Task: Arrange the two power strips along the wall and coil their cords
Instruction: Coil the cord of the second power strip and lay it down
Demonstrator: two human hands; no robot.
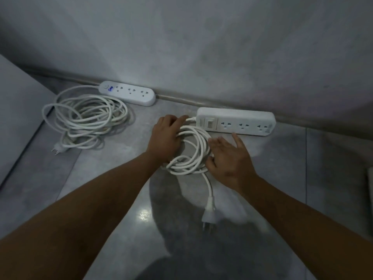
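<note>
Two white power strips lie on the grey floor against the wall. The rounded left strip (128, 93) has its cord (86, 120) in a loose coil in front of it, plug (59, 148) at the coil's near edge. The boxy right strip (236, 123) has a small cord coil (191, 152) at its left end, and its plug (209, 216) trails toward me. My left hand (166, 138) rests on the coil's left side, fingers reaching the cord where it leaves the strip. My right hand (230, 158) touches the coil's right side with straight, spread fingers.
The grey wall (201, 47) runs behind both strips with a baseboard strip at its foot. A pale panel (18, 110) stands at the left, close to the big coil. Bare floor tiles (312, 168) stretch to the right and toward me.
</note>
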